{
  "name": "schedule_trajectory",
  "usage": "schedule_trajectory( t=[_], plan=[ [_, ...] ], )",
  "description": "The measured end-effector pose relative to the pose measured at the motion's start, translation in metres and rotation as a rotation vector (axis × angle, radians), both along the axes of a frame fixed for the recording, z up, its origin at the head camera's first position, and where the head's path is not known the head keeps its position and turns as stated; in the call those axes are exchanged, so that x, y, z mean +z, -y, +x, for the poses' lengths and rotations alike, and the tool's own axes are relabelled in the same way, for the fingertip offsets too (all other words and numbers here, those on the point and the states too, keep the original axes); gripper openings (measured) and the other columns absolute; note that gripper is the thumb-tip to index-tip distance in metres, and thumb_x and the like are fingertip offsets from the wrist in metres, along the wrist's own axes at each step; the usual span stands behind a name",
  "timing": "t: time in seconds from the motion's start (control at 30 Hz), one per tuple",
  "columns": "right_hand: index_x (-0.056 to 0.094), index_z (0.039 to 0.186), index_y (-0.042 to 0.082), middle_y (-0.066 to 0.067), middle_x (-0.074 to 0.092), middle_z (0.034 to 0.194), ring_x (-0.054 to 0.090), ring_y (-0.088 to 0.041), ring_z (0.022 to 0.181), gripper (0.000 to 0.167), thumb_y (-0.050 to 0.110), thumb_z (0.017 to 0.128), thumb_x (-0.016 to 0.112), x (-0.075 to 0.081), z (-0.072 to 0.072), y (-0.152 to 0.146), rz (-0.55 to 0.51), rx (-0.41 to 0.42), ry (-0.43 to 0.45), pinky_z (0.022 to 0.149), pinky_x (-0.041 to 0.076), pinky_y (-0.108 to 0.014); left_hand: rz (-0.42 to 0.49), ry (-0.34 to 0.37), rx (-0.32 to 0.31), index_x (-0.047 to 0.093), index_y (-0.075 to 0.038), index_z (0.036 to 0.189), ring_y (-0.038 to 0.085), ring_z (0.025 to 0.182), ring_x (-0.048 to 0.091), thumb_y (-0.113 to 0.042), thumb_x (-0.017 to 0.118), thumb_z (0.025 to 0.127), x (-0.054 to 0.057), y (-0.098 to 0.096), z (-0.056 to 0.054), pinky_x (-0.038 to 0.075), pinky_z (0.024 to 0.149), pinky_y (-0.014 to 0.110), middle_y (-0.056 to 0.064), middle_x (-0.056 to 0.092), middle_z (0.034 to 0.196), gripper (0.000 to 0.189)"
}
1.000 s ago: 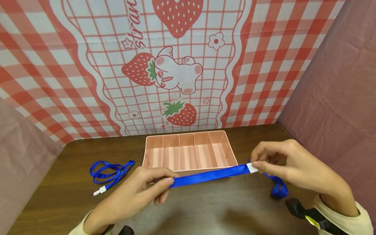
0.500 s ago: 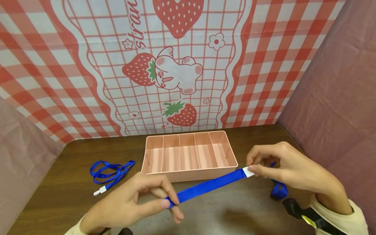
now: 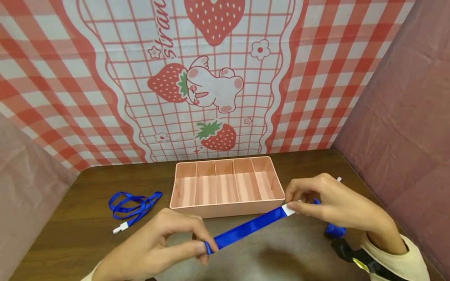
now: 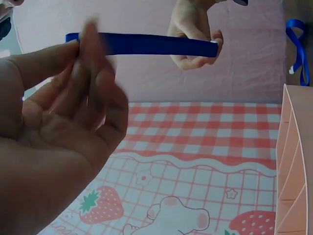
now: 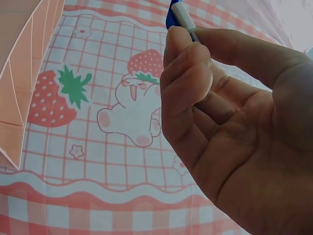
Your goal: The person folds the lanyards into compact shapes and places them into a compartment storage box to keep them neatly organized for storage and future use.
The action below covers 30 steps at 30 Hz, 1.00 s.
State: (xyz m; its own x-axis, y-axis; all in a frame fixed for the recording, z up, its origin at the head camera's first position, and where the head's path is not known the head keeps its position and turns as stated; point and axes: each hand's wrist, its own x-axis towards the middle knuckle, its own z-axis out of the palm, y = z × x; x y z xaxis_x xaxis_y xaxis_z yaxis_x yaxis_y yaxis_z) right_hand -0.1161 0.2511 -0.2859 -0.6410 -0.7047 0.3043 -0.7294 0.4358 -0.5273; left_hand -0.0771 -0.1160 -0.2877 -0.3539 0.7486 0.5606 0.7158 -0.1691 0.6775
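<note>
A blue lanyard (image 3: pixel 250 229) is stretched between both hands in front of the pink box, folded into a flat band. My left hand (image 3: pixel 165 244) pinches its lower left end, where the ribbon bends over at the fingertips. At the upper right end, my right hand (image 3: pixel 332 201) pinches the white plastic clip (image 3: pixel 288 210) between thumb and index finger. In the left wrist view the band (image 4: pixel 156 45) runs straight from the left fingers across to the right hand (image 4: pixel 193 36). The right wrist view shows the white clip (image 5: pixel 184 16) at the right fingertips.
A pink box (image 3: pixel 225 210) with several compartments stands at the back middle of the brown table (image 3: pixel 88 234). Left of it lies a second blue lanyard (image 3: pixel 135 207) with a white clip. More blue ribbon (image 3: pixel 335 231) lies on the right, partly behind my right hand. A checked cloth (image 3: pixel 334 58) hangs behind.
My left hand has moved down and toward me, tilting the band. My right hand has shifted left and slightly down. The fold at the left fingertips has become visible, and the stretched length is shorter.
</note>
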Motion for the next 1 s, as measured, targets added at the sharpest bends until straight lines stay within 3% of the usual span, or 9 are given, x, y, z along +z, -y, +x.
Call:
schedule_trajectory(
  t=[0.1,0.17,0.3,0.4,0.57,0.8,1.0],
  plan=[
    [0.065,0.098,0.026,0.018,0.066,0.083,0.060,0.000,0.069,0.022,0.006,0.091,0.072,-0.002,0.000,0.002,-0.004,0.024,0.016,0.057,0.048,-0.020,0.020,-0.060,0.034,0.071,-0.012,0.106,0.013,0.098,0.059,0.004,0.064,0.091,0.001,-0.001,-0.001,0.051,0.081,0.027,0.002,0.063,0.104,0.023],
    [0.065,0.098,0.025,0.018,0.066,0.083,0.059,0.001,0.069,0.021,0.006,0.092,0.071,-0.002,0.001,0.004,-0.007,0.047,0.029,0.056,0.048,-0.019,0.044,-0.070,-0.004,0.070,-0.009,0.107,0.020,0.107,0.059,0.003,0.062,0.094,0.002,-0.001,-0.001,0.051,0.087,0.033,0.006,0.063,0.113,0.019],
    [0.065,0.099,0.026,0.019,0.065,0.081,0.054,0.004,0.066,0.020,0.008,0.093,0.070,-0.002,0.004,0.008,-0.001,0.077,0.048,0.053,0.045,-0.018,0.085,-0.099,-0.151,0.066,0.002,0.109,0.030,0.114,0.063,0.004,0.055,0.097,0.003,-0.003,-0.003,0.054,0.090,0.041,0.015,0.068,0.118,0.017],
    [0.065,0.098,0.027,0.020,0.064,0.080,0.052,0.005,0.065,0.018,0.010,0.094,0.070,-0.001,0.007,0.012,0.012,0.070,0.049,0.052,0.045,-0.018,0.101,-0.141,-0.166,0.067,0.002,0.110,0.027,0.110,0.066,0.007,0.058,0.094,0.003,-0.004,-0.004,0.056,0.087,0.040,0.015,0.071,0.111,0.019],
    [0.064,0.095,0.028,0.021,0.061,0.079,0.054,0.004,0.067,0.017,0.012,0.094,0.069,0.000,0.014,0.017,0.028,0.031,0.021,0.055,0.047,-0.018,0.149,-0.183,-0.049,0.070,0.002,0.110,0.018,0.094,0.067,0.012,0.065,0.087,0.001,-0.008,-0.005,0.056,0.078,0.029,0.011,0.072,0.101,0.025],
    [0.065,0.096,0.028,0.021,0.060,0.081,0.054,0.005,0.066,0.019,0.009,0.094,0.069,-0.001,0.023,0.028,-0.012,0.015,-0.051,0.056,0.046,-0.015,0.146,-0.167,0.172,0.072,-0.001,0.110,0.010,0.085,0.065,0.008,0.066,0.090,-0.008,-0.015,-0.001,0.052,0.069,0.018,0.005,0.071,0.098,0.024],
    [0.067,0.098,0.026,0.021,0.062,0.082,0.051,0.007,0.065,0.021,0.007,0.091,0.072,-0.006,0.030,0.043,-0.067,-0.007,-0.121,0.056,0.043,-0.011,0.102,-0.190,0.314,0.067,-0.007,0.117,0.002,0.076,0.059,0.000,0.067,0.093,-0.013,-0.023,0.003,0.046,0.065,0.012,-0.003,0.070,0.092,0.025]
  ],
)
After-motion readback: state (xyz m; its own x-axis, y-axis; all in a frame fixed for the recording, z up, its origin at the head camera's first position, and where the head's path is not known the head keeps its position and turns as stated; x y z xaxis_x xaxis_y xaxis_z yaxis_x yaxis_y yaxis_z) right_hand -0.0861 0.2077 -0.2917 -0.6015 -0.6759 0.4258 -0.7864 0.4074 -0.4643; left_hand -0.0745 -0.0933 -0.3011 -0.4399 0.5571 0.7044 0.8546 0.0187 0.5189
